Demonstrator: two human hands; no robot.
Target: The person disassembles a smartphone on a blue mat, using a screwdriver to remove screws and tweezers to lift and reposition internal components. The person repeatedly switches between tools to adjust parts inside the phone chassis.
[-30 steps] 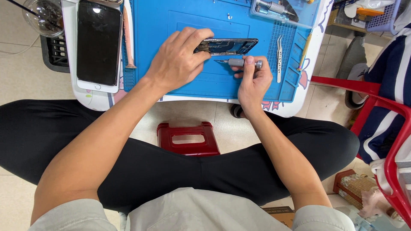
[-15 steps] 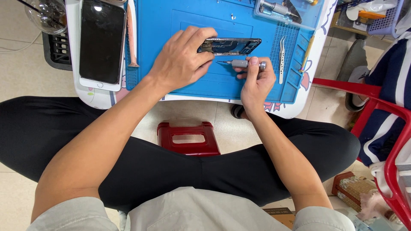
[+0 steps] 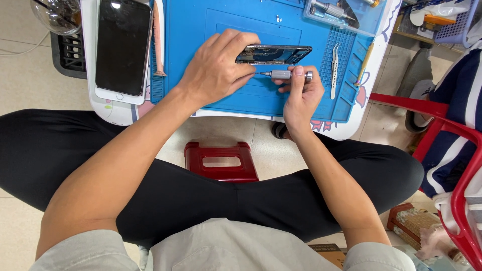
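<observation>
Opened phone [image 3: 273, 54], back up and internals exposed, lying on the blue mat [image 3: 201, 40] near the table's middle, slightly toward the far edge. Left hand [image 3: 216, 70] curled over the phone's left end, fingers pinning the frame against the mat. Right hand [image 3: 301, 93] closed around a small grey screwdriver [image 3: 286, 75], shaft level and pointing left, tip at the phone's near long edge; fingertip capping the rear end of the handle.

Progress, as judged: housing already open, screen part off; a separate phone [image 3: 123, 47], dark glass up, resting at the table's left edge beside a thin pink pry tool [image 3: 158, 40]. Screw work on the frame apparently in hand, not finished; number of screws out or left too small to tell. No loose screws discernible on the mat.

Tweezers [image 3: 334, 70] lying just right of the screwdriver, on the mat's ridged right section. Tool tray [image 3: 341, 12] at the far right corner, holding further drivers. Glass bowl [image 3: 55, 15] off the table's far left corner. Red stool [image 3: 221, 160] on the floor below the near edge, between the crossed legs. Red chair frame [image 3: 452, 130] to the right, well apart.
</observation>
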